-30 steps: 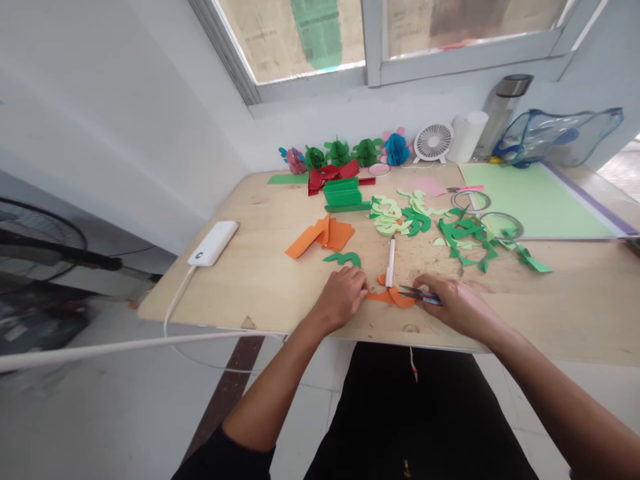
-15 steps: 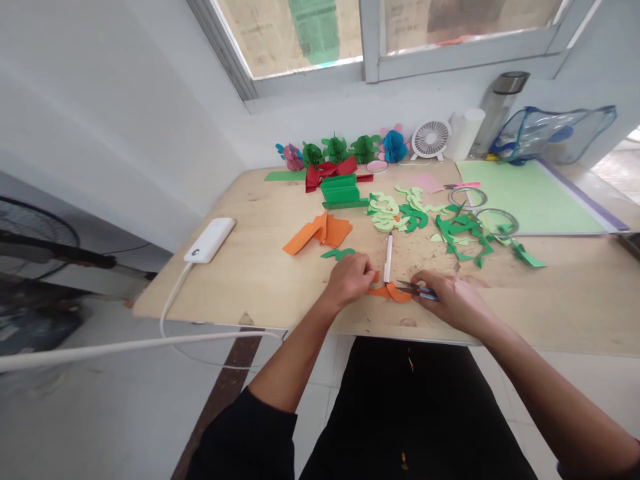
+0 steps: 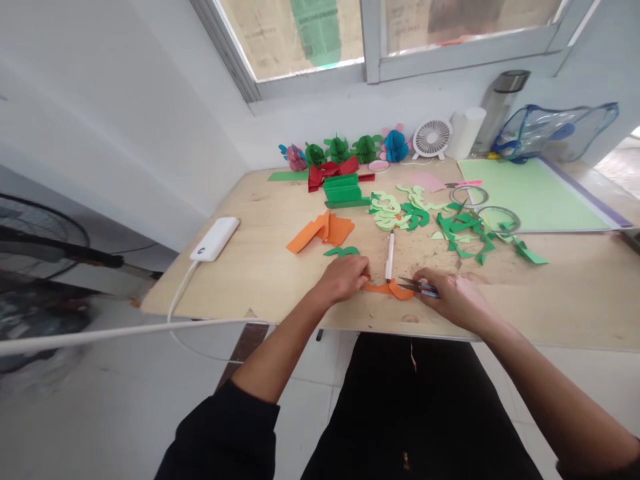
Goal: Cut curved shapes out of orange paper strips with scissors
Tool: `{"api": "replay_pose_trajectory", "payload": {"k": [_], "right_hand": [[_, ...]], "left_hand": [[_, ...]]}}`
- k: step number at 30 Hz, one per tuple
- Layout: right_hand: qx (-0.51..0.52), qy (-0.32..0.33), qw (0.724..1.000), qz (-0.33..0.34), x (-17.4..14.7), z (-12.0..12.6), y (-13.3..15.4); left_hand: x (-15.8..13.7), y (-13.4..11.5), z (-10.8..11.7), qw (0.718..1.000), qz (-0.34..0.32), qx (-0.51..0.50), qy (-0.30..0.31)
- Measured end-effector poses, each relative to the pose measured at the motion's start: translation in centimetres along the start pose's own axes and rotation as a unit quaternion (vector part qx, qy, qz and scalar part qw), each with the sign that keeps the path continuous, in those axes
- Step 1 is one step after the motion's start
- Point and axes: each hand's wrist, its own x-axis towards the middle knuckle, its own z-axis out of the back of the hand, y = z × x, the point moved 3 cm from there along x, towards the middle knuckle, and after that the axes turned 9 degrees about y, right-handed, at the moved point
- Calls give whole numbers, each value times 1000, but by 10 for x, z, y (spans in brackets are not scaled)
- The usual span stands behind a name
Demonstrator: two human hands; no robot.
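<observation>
My left hand (image 3: 344, 277) is closed near the table's front edge, its fingertips pinching a piece of orange paper, mostly hidden by the hand. An orange paper strip (image 3: 377, 289) runs right from those fingers to a curved orange paper piece (image 3: 400, 291) lying on the wood. In my right hand (image 3: 454, 293) is a pair of scissors (image 3: 423, 287), blades pointing left and slightly apart beside the curved piece. A white marker pen (image 3: 390, 257) lies between the hands, just beyond the orange paper. A wavy green paper cutout (image 3: 342, 251) rests beyond my left hand.
Folded orange paper (image 3: 323, 231), green folded paper (image 3: 343, 189) and red paper (image 3: 330, 173) lie farther back. Pale green cutouts (image 3: 385, 211), green scraps (image 3: 465, 230) and tape rolls (image 3: 499, 219) spread to the right. A white power bank (image 3: 215, 239) with its cable sits left.
My left hand has moved a little left, away from the scissors, with the orange paper at its fingertips. My right hand and the scissors stay nearly in place. The view shifts slightly.
</observation>
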Motion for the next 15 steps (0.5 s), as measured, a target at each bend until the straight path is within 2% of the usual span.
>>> {"api": "replay_pose_trajectory", "payload": {"k": [3, 8, 11, 15], "right_hand": [[8, 1, 1000, 2, -1, 1, 0], [6, 16, 1000, -2, -2, 1, 1], [0, 24, 1000, -5, 0, 2, 2], [-26, 40, 999, 2, 5, 5, 5]], "left_hand": [[0, 3, 0, 1000, -10, 0, 0], [-11, 4, 3, 999, -24, -13, -33], [-16, -5, -4, 998, -55, 13, 3], [-14, -10, -14, 999, -19, 29, 4]]}}
